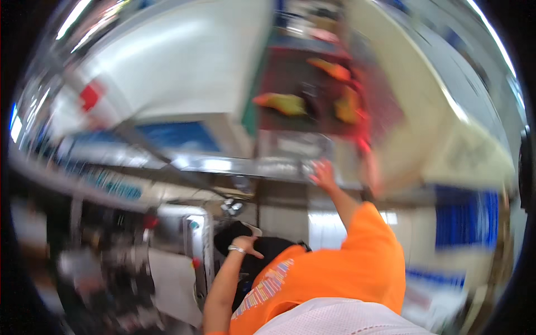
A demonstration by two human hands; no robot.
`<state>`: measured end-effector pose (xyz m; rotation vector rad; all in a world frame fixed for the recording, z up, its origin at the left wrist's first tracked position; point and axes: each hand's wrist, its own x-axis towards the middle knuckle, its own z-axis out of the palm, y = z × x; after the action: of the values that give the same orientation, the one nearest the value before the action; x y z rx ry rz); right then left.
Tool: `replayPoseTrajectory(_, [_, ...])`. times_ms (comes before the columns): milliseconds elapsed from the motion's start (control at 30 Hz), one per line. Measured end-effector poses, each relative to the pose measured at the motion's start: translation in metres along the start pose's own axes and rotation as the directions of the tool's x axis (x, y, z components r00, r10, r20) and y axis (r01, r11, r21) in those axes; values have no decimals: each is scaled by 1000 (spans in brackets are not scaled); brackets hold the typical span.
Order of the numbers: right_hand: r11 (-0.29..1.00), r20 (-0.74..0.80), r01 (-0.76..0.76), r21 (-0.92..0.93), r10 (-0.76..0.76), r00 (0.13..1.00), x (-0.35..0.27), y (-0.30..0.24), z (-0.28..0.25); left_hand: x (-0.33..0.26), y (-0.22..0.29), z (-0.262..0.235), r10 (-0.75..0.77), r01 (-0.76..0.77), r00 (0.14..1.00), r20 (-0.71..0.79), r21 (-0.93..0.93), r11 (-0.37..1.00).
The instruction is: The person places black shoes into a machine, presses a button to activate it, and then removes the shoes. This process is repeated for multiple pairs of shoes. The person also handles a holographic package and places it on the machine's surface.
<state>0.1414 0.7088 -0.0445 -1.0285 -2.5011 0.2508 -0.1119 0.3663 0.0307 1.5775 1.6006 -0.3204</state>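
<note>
The whole view is motion-blurred. My right hand (322,173) reaches forward with fingers spread, at the edge of a shiny metal ledge (223,165); nothing shows in it. My left hand (245,243), with a bracelet on the wrist, is bent in front of my orange shirt, against a black bundle with a pale edge (267,248). Its fingers are curled, and the blur hides whether they grip the bundle. Beyond the ledge lies a dark red tray (290,67) holding yellow and orange shapes (282,103).
A large white surface (184,67) fills the upper left, with a blue panel (178,135) below it. A pale slanted counter (424,111) runs along the right, above a blue block (463,218). Dark cluttered equipment (111,262) stands at lower left.
</note>
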Motion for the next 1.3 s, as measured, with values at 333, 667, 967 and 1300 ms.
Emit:
replayPoseTrajectory(333, [928,579,-342,-148,362,731,-1,24,-27,57,6,-71,25,-164,830,-557,-201,966])
replayPoseTrajectory(667, [932,578,-319,-173,358,733,8,17,-19,135,9,-74,-105,84,989,102,186,979])
replayPoseTrajectory(967, [919,558,-365,-149,383,736,-5,20,-26,153,-22,-75,-169,105,926,339,199,974])
replayPoseTrajectory(1300, [938,566,-329,-107,330,756,10,16,-19,206,-43,-54,3,-154,864,504,257,954])
